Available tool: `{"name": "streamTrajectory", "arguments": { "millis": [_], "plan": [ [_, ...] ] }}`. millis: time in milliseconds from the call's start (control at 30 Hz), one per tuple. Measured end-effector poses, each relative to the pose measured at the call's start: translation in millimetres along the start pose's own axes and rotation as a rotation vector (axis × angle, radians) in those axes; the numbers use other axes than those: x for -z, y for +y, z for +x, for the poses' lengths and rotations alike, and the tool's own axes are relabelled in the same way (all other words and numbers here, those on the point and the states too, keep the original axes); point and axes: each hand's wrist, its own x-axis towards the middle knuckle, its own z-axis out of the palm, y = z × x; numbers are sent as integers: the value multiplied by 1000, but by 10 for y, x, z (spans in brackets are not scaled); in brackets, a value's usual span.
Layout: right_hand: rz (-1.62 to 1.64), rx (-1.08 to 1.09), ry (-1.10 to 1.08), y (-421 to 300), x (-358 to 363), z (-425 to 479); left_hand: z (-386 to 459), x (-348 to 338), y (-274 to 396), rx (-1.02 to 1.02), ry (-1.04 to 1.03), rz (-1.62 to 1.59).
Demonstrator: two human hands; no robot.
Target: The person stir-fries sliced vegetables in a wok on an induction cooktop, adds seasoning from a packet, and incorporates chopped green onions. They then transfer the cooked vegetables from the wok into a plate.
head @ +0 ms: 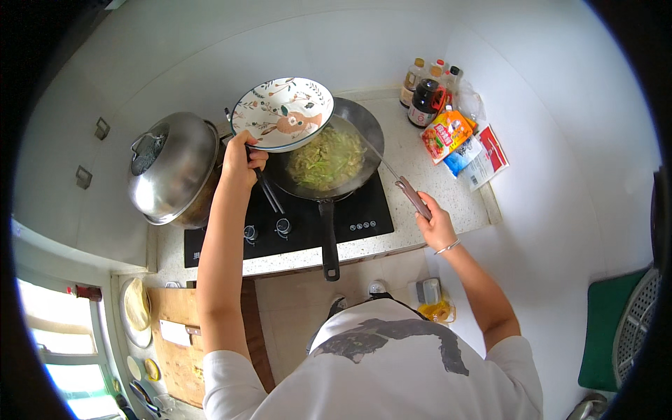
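My left hand [242, 160] grips a white patterned ceramic bowl [282, 111] by its near rim. The bowl is tilted so its inside faces me, and it overlaps the left edge of a black frying pan [361, 114]. Dark chopsticks [270, 193] are also held in that hand, pointing down over the hob. My right hand [436, 223] holds a spatula-like utensil by its brown handle [413, 198]. Its metal shaft reaches into the pan, where the head is hard to make out. Shredded green and pale food [326, 163] lies in the pan under faint steam.
The pan's handle [329, 241] juts past the counter edge. Left of the black gas hob [367, 210] stands a large pot with a domed metal lid [181, 168]. Bottles [422, 102] and seasoning packets [446, 134] sit right. A cleaver [176, 333] rests on a wooden board [173, 367].
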Motion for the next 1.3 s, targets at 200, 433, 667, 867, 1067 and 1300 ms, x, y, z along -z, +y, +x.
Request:
{"name": "streamTrajectory", "arguments": {
  "millis": [200, 433, 667, 867, 1067, 1300],
  "plan": [
    [-187, 46, 92, 226, -175, -13, -215, 3, -72, -98, 88, 58],
    [9, -48, 98, 204, -28, 4, -171, 135, -114, -142, 177, 146],
    [-67, 19, 139, 248, 1, -105, -233, 199, -123, -148, 157, 118],
    [-209, -70, -8, 330, -19, 179, -434, 353, -95, -133, 221, 90],
    [-501, -40, -47, 122, 76, 522, -699, 431, -150, -159, 202, 46],
    [-645, 80, -260, 94, 292, 784, -993, 612, -258, -158, 261, -2]
  ]
}}
